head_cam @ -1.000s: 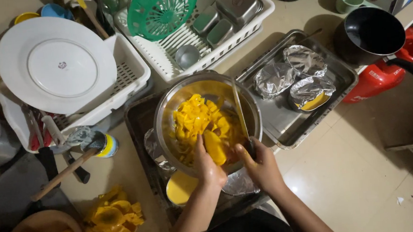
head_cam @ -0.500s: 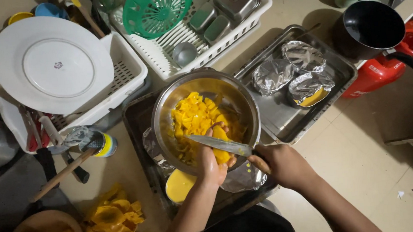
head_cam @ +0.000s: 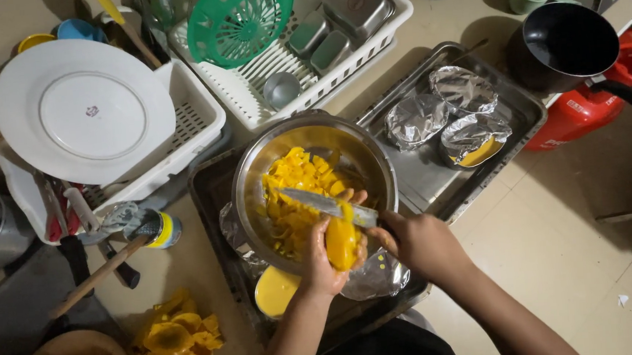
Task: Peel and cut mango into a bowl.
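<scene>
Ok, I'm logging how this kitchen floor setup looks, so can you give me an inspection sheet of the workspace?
Surface: beige tiled floor, with trays and racks set on it.
Job's things: peeled yellow fruit held over a steel bowl of yellow fruit cubes; knife blade laid across the fruit.
Clutter: yellow peels; white plate on a dish rack; green basket; foil cups in a steel tray.
Grippers: left hand cups the fruit; right hand grips the knife handle.
Cables: nothing seen.
Surroundings: black pan, red container.
</scene>
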